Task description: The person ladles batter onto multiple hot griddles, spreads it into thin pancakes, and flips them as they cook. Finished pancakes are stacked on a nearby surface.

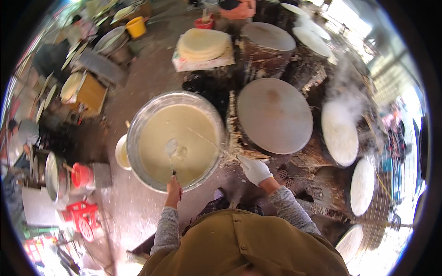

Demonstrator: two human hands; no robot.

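Observation:
My left hand (173, 188) grips the dark handle of a ladle (171, 148). The ladle's bowl rests at the surface of a pale, creamy batter (186, 127), which fills much of a wide metal basin (133, 151). A white glove covers my right hand (255, 170), right of the basin and just below a round, flat griddle (274, 115). From its fingers a thin, light stick (207, 140) seems to reach over the basin; the grip itself is hard to make out. The griddle surface is bare, with a brownish patch near its far side.
Steam rises near a round white sheet (340, 132) at the right, with more rounds behind and in front. Beyond the basin, stacked flatbreads (203, 43) lie beside another griddle (267, 36). A white bucket (122, 151) adjoins the basin. Other people sit along the left.

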